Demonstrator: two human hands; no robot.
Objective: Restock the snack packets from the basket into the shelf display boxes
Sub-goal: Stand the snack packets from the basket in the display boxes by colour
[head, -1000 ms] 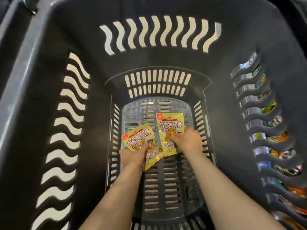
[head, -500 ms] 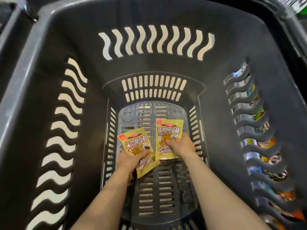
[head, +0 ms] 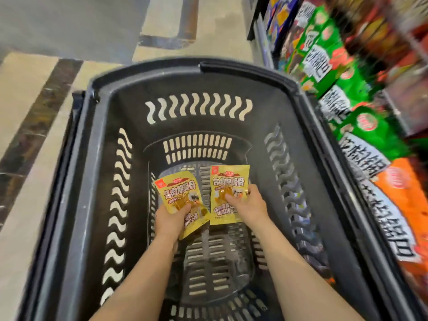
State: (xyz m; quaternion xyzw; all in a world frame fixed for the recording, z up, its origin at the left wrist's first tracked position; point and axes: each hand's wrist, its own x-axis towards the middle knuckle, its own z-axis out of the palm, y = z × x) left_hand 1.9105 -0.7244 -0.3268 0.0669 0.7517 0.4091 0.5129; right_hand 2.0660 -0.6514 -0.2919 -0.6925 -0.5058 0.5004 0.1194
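Both my hands are inside a deep dark grey plastic basket point(head: 97, 181) with wavy slots in its walls. My left hand point(head: 170, 220) grips a yellow snack packet point(head: 178, 193), tilted to the left. My right hand point(head: 249, 207) grips a second yellow snack packet point(head: 228, 181), held upright. Both packets are lifted above the slotted basket floor point(head: 213, 262), which shows no other packets. The packets' lower edges overlap slightly between my hands.
Shelf display boxes in green point(head: 324, 54) and orange point(head: 403, 205) with white labels line the right side, blurred by motion. Tiled floor point(head: 27, 89) with dark strips lies to the left and beyond the basket.
The view has pulled up and back, so the basket rim, floor and shelves now show. Both hands have risen with their packets off the basket floor.
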